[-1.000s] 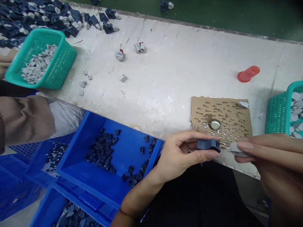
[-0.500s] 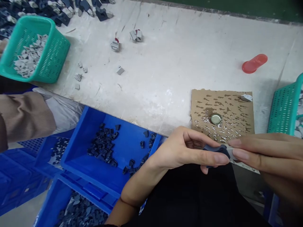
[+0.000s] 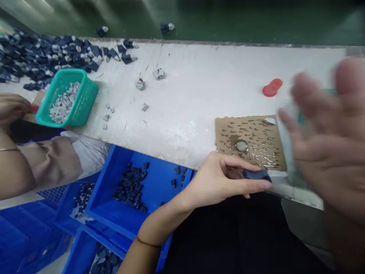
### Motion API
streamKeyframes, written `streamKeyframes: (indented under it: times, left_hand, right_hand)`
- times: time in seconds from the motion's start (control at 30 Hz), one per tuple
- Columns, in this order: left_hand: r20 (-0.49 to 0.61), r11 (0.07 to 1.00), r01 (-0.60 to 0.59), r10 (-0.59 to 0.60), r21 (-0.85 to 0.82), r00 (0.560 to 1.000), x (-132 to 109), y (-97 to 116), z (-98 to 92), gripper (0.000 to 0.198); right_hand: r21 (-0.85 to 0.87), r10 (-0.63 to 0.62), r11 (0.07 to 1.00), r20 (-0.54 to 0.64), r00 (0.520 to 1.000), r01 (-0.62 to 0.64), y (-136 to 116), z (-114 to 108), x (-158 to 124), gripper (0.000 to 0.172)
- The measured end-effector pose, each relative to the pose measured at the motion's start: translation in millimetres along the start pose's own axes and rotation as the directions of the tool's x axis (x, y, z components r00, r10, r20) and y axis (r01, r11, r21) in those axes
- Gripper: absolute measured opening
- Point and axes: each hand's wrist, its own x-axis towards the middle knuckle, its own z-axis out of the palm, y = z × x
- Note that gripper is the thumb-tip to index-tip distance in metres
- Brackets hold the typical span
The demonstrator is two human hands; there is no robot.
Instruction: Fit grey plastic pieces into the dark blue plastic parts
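Observation:
My left hand [image 3: 219, 182] pinches a dark navy plastic part [image 3: 256, 175] between thumb and fingers, just off the near table edge. A pale grey piece [image 3: 276, 176] seems to sit against the part's end, though motion blur hides the join. My right hand [image 3: 327, 133] is blurred, raised over the cardboard's right side, fingers spread and holding nothing visible. Close to both hands lies a scored cardboard sheet [image 3: 251, 142] carrying a metal bottle cap [image 3: 242, 146] and a small grey piece [image 3: 270, 121].
A blue crate [image 3: 114, 163] of navy parts sits below the table edge, with more blue crates nearby. A teal basket [image 3: 85, 95] holds grey pieces. Navy parts are heaped at the far left. A red cap [image 3: 271, 88] lies on the white table [image 3: 185, 95]. A co-worker's hand [image 3: 13, 108] shows at left.
My right hand has let go of the grey piece and swung up and away to the right, fingers spread. The view has tilted and moved, showing more of the far table.

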Motion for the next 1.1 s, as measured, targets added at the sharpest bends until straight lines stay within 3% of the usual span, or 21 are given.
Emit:
streamKeyframes:
  times: [0.1, 0.17, 0.27, 0.33, 0.37, 0.4, 0.43, 0.47, 0.53, 0.6, 0.7, 0.77, 0.83, 0.9, 1.0, 1.1]
  left_hand:
    - [-0.013, 0.987, -0.024, 0.027, 0.156, 1.0, -0.8, 2.8, 23.8, 0.029]
    - [0.014, 0.96, -0.032, 0.029, 0.277, 0.999, 2.4, 3.0, 30.7, 0.032]
    - [0.038, 0.889, -0.077, 0.067, 0.452, 0.997, 19.3, 14.7, 18.2, 0.034]
    - [-0.068, 0.76, -0.129, 0.222, 0.637, 0.973, 44.7, 39.6, -3.0, 0.03]
    - [-0.128, 0.68, -0.137, 0.324, 0.721, 0.937, 63.1, 57.7, -14.7, 0.033]
    - [-0.179, 0.605, -0.127, 0.42, 0.786, 0.89, 85.3, 78.6, -25.7, 0.039]
    - [-0.218, 0.551, -0.112, 0.496, 0.827, 0.84, 110.7, 101.1, -34.9, 0.047]
    - [-0.245, 0.519, -0.099, 0.553, 0.849, 0.796, 138.5, 123.5, -41.5, 0.052]
    - [-0.278, 0.477, -0.079, 0.63, 0.875, 0.725, 195.7, 162.8, -46.9, 0.044]
    - [-0.297, 0.444, -0.046, 0.669, 0.895, 0.682, 246.0, 189.2, -44.7, 0.03]
    - [-0.298, 0.388, 0.004, 0.701, 0.922, 0.648, 294.1, 204.4, -39.7, 0.025]
    - [-0.277, 0.343, 0.016, 0.729, 0.939, 0.626, 305.1, 204.1, -41.5, 0.026]
    - [-0.243, 0.297, 0.008, 0.765, 0.955, 0.596, 297.6, 200.1, -50.0, 0.027]
    - [-0.213, 0.259, -0.006, 0.807, 0.966, 0.551, 269.6, 192.9, -65.7, 0.028]
    - [-0.202, 0.234, -0.006, 0.852, 0.972, 0.483, 190.2, 169.3, -99.6, 0.029]
    - [-0.274, 0.267, 0.073, 0.881, 0.961, 0.386, 88.3, 120.0, -135.1, 0.04]
  right_hand:
    - [0.128, 0.009, 0.991, 0.196, 0.981, -0.035, -8.7, 17.5, -5.8, 0.083]
    - [0.139, 0.005, 0.99, 0.151, 0.989, -0.026, -5.2, 19.1, -9.8, 0.086]
    - [0.087, -0.011, 0.996, -0.132, 0.991, 0.023, 9.8, -10.7, -18.5, 0.081]
    - [-0.069, -0.004, 0.997, -0.385, 0.923, -0.025, 25.3, -47.0, -31.5, 0.064]
    - [-0.142, 0.018, 0.985, -0.486, 0.874, -0.1, 35.2, -65.4, -40.3, 0.05]
    - [-0.294, 0.099, 0.909, -0.536, 0.838, -0.296, 46.5, -81.3, -49.8, 0.045]
    - [-0.419, 0.185, 0.815, -0.467, 0.865, -0.4, 59.0, -93.4, -58.8, 0.046]
    - [-0.485, 0.255, 0.766, -0.372, 0.892, -0.422, 71.7, -100.9, -66.4, 0.048]
    - [-0.495, 0.265, 0.779, -0.296, 0.918, -0.385, 94.6, -103.2, -74.2, 0.049]
    - [-0.485, 0.231, 0.804, -0.278, 0.932, -0.343, 109.1, -96.2, -72.4, 0.049]
    - [-0.48, 0.202, 0.826, -0.237, 0.95, -0.295, 115.2, -90.8, -63.6, 0.045]
    - [-0.458, 0.231, 0.851, -0.117, 0.966, -0.259, 115.5, -95.6, -60.6, 0.039]
    - [-0.424, 0.265, 0.87, -0.029, 0.964, -0.252, 117.4, -102.5, -60.9, 0.038]
    - [-0.396, 0.278, 0.875, -0.062, 0.959, -0.279, 120.7, -105.9, -62.3, 0.035]
    - [-0.374, 0.281, 0.87, -0.159, 0.946, -0.321, 124.4, -101.3, -62.8, 0.037]
    - [-0.403, 0.294, 0.842, -0.216, 0.931, -0.36, 124.9, -92.9, -61.3, 0.045]
